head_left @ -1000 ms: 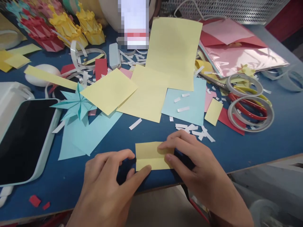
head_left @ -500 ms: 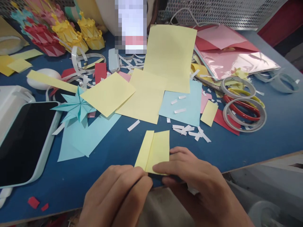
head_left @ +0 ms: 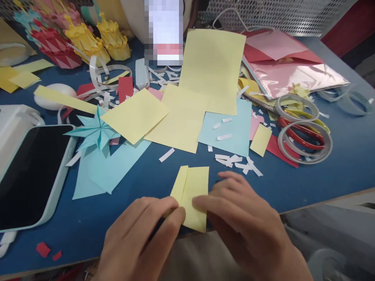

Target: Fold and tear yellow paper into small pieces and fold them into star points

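Note:
A small folded yellow paper [head_left: 191, 191] lies upright at the near edge of the blue table [head_left: 307, 179], one long flap folded over. My left hand [head_left: 140, 238] pinches its lower left corner, fingers curled together. My right hand [head_left: 246, 218] presses its right side with the fingertips, thumb against the paper's lower part. Both hands hold this paper between them.
Yellow sheets [head_left: 181, 117], light blue paper [head_left: 231, 132] and a blue folded star [head_left: 95, 130] lie behind. Tape rolls [head_left: 304, 142], red-handled scissors [head_left: 301, 130], white scraps [head_left: 237, 160]. A tablet [head_left: 29, 171] sits at left, pink foil sheets [head_left: 293, 70] at back right, paper crowns [head_left: 84, 39] at back left.
The yellow paper was turned from lying crosswise to standing lengthwise and pulled toward the table edge. Both hands shifted nearer to me and now pinch its lower end.

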Demonstrator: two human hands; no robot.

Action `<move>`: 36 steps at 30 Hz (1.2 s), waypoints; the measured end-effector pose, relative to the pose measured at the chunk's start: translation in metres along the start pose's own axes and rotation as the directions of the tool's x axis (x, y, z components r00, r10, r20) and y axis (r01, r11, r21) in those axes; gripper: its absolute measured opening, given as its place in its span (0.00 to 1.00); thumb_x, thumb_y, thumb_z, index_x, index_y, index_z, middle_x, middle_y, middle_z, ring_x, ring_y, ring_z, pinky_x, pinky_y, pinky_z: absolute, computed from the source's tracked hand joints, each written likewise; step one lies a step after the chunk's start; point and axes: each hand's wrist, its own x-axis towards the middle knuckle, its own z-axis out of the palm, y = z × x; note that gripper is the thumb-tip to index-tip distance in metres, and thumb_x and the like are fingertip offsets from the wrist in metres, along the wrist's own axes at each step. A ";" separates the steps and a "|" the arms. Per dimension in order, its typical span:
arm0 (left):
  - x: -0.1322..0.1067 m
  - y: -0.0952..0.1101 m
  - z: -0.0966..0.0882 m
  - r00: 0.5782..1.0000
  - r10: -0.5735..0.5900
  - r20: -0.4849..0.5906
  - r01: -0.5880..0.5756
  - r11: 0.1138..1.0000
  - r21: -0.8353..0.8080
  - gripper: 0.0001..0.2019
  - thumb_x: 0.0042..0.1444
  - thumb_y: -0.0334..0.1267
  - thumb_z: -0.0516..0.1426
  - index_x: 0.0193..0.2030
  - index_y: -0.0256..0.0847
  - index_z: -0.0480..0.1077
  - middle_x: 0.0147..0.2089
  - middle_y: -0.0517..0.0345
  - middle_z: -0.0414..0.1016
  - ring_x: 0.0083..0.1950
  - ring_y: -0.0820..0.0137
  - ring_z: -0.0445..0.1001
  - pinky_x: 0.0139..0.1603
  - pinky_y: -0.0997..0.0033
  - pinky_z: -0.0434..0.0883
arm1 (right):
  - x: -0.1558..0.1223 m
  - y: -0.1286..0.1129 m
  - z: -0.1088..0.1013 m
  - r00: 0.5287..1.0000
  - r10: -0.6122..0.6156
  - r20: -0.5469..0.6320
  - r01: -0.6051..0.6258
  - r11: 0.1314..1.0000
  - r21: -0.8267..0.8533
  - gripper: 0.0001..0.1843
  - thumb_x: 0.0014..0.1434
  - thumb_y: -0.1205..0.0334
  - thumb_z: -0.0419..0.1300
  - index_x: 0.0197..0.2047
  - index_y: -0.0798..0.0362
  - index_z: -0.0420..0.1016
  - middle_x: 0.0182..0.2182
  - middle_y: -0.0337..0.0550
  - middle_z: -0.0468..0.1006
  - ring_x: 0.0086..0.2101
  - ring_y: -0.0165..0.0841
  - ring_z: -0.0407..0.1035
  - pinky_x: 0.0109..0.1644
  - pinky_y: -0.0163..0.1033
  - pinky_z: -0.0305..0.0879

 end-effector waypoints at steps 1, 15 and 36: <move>0.001 -0.003 -0.001 0.999 0.020 0.031 -0.019 1.000 -0.009 0.11 0.63 0.28 0.51 0.46 0.40 0.72 0.46 0.51 0.76 0.46 0.65 0.74 0.43 0.66 0.72 | 0.000 0.003 0.000 0.999 -0.020 -0.039 0.016 0.993 -0.116 0.15 0.59 0.78 0.52 0.38 0.50 0.75 0.25 0.36 0.72 0.28 0.31 0.65 0.40 0.41 0.66; 0.006 -0.006 0.002 0.996 0.016 0.086 -0.011 0.998 -0.066 0.13 0.64 0.24 0.48 0.45 0.41 0.70 0.50 0.57 0.78 0.51 0.64 0.73 0.52 0.60 0.66 | 0.000 0.004 0.006 0.987 -0.123 0.107 0.141 0.974 -0.180 0.12 0.64 0.73 0.50 0.33 0.51 0.69 0.44 0.44 0.80 0.47 0.36 0.70 0.60 0.49 0.60; 0.012 -0.007 0.004 0.994 -0.013 0.110 0.017 0.999 -0.036 0.05 0.65 0.32 0.55 0.44 0.40 0.71 0.43 0.59 0.77 0.45 0.68 0.74 0.45 0.66 0.70 | 0.012 0.008 0.014 0.980 0.178 0.087 -0.176 0.984 -0.022 0.11 0.64 0.72 0.55 0.30 0.54 0.70 0.34 0.41 0.73 0.36 0.31 0.65 0.43 0.40 0.60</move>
